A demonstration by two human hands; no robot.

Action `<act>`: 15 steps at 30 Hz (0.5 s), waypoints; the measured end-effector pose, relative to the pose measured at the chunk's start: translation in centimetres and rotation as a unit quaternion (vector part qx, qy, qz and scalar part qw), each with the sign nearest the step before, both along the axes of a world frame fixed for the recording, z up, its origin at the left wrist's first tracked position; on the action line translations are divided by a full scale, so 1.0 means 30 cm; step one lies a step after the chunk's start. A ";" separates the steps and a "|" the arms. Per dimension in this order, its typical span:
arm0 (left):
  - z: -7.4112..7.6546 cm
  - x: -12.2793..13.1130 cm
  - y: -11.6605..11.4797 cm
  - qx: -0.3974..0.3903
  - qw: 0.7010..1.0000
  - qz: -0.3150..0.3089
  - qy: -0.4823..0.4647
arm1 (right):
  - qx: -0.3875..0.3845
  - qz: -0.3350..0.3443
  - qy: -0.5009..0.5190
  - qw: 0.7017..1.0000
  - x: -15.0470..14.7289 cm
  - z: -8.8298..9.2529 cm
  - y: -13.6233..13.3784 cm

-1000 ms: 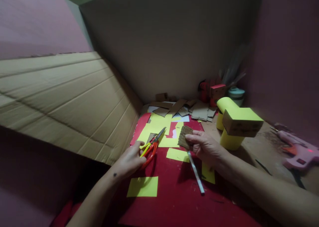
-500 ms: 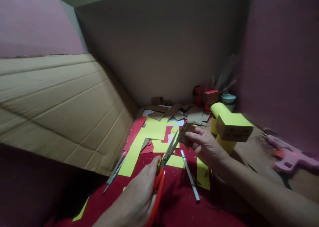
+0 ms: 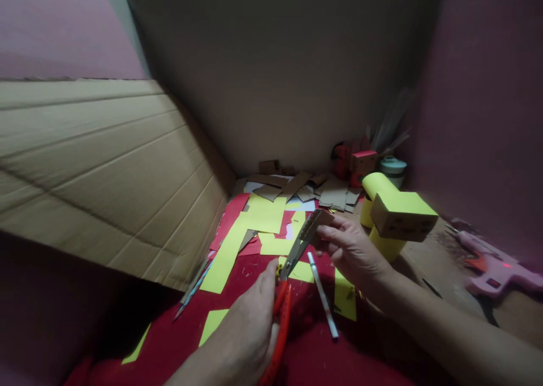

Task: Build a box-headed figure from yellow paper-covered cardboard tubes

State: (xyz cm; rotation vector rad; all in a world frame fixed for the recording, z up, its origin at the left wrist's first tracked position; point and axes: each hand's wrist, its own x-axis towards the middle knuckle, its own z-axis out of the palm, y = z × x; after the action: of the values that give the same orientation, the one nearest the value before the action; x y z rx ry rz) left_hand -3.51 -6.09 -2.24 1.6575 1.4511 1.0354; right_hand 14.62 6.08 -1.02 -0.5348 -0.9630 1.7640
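Note:
My left hand [image 3: 252, 315] is wrapped round the red handles of a pair of scissors [image 3: 283, 307], its blades pointing up and to the right. Between thumb and fingers, my right hand [image 3: 350, 242] pinches a small piece of brown corrugated cardboard [image 3: 323, 221]. The blades lie against the left edge of the cardboard, and I cannot tell how far they are closed on it. Below the blades, a white pen [image 3: 323, 298] lies on the red cloth [image 3: 305, 349]. Several yellow paper pieces [image 3: 224, 261] are spread beyond my hands.
A large cardboard sheet [image 3: 97, 171] leans on the left. At right stands a yellow paper-covered cardboard figure [image 3: 401, 205], with a pink glue gun [image 3: 496, 270] beyond it. Cardboard scraps [image 3: 297, 185] lie along the back wall beside a red figure [image 3: 362, 163] and a teal-lidded jar [image 3: 392, 168].
My left hand and the scissors have moved slightly right and up, bringing the blades to the cardboard's edge. They look closer together now. The right hand has hardly moved.

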 end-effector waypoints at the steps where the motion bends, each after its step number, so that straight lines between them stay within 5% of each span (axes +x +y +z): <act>1: -0.012 0.003 0.002 0.002 1.000 0.001 -0.004 | -0.003 -0.001 -0.004 1.000 0.000 0.001 -0.001; 7: -0.082 0.008 0.017 0.005 0.999 0.021 -0.024 | -0.006 -0.001 -0.012 1.000 -0.007 -0.013 -0.001; 15: -0.066 -0.005 0.017 -0.012 1.000 0.008 -0.015 | -0.022 -0.001 -0.002 1.000 -0.012 -0.029 0.003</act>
State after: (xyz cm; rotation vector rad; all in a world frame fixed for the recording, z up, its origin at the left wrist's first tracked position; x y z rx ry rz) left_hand -3.67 -5.57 -4.22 1.6107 1.4539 1.0428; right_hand 14.25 6.18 -1.88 -0.5671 -0.9280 1.7864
